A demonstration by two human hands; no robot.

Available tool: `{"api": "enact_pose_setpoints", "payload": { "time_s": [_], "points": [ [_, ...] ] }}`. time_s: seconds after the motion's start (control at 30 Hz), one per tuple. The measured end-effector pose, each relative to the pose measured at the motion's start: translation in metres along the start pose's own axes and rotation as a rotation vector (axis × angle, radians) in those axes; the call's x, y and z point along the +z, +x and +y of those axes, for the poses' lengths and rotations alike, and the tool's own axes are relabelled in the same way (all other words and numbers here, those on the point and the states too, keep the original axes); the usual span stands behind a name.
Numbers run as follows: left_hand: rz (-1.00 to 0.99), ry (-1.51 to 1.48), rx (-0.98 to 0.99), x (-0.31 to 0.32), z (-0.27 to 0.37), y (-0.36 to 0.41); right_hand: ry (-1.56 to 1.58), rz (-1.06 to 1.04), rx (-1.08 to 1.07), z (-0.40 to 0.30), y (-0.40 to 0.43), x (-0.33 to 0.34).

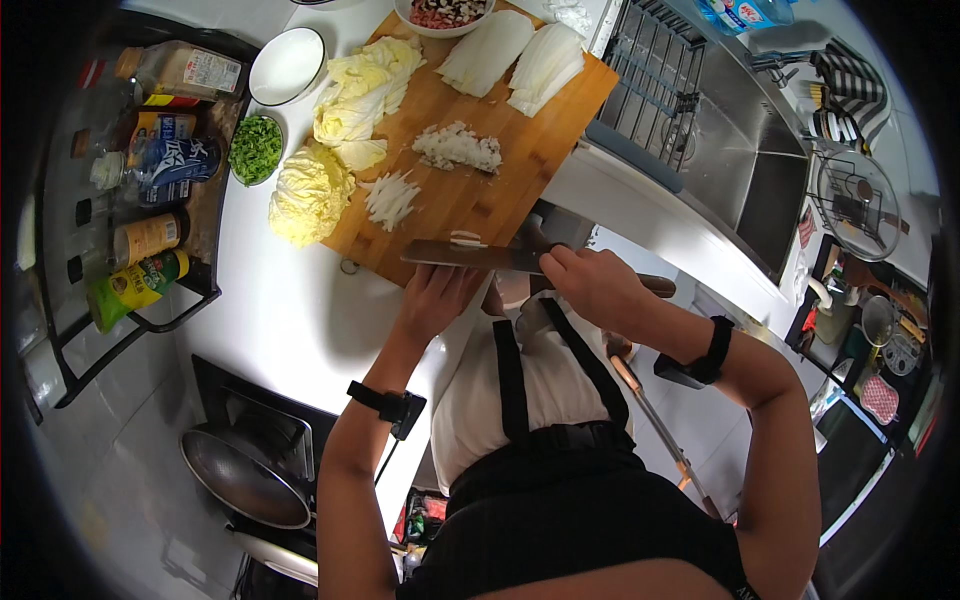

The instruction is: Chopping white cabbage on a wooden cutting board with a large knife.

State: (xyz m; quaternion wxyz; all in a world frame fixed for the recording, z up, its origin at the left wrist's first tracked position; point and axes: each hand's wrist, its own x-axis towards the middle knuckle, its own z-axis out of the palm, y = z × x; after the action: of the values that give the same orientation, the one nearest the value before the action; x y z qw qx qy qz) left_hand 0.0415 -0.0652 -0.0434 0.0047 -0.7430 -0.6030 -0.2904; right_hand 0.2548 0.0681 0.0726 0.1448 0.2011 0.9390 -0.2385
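Observation:
My right hand [589, 281] grips a kitchen knife [480, 256], its broad blade lying across the near edge of a wooden cutting board [536, 169]. Fingertips of my left hand [437, 296] are against the near side of the blade; whatever is under them is hidden. Thin white slices [466, 238] lie just beyond the blade. Farther up the board are a pile of white strips [391, 199] and a heap of finely chopped white pieces [457, 147]. Yellow cabbage leaves [367, 90] and a leafy cabbage piece [311, 196] rest at the left, with white cabbage stalks [487, 52] at the far side.
Left of the board stand a white bowl [286, 67] and a bowl of chopped greens [256, 150]. A bowl of diced food [442, 16] sits at the far edge. Bottles fill a rack [217, 255] at left. A sink [772, 176] is at right, a wok [244, 472] at lower left.

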Motion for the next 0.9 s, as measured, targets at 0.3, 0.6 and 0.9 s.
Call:
{"api": "enact_pose_setpoints", "payload": {
  "time_s": [0.3, 0.6, 0.9],
  "points": [
    [-0.046, -0.036, -0.048, 0.003, -0.001, -0.01, 0.041, 0.036, 0.0, 0.0, 0.014, 0.01],
    [0.016, 0.017, -0.01, 0.006, 0.0, -0.01, 0.005, 0.002, 0.009, -0.004, 0.006, 0.006],
    [-0.017, 0.0, -0.048, 0.006, 0.001, -0.013, 0.07, 0.132, -0.032, -0.002, 0.01, 0.011]
  ]
}}
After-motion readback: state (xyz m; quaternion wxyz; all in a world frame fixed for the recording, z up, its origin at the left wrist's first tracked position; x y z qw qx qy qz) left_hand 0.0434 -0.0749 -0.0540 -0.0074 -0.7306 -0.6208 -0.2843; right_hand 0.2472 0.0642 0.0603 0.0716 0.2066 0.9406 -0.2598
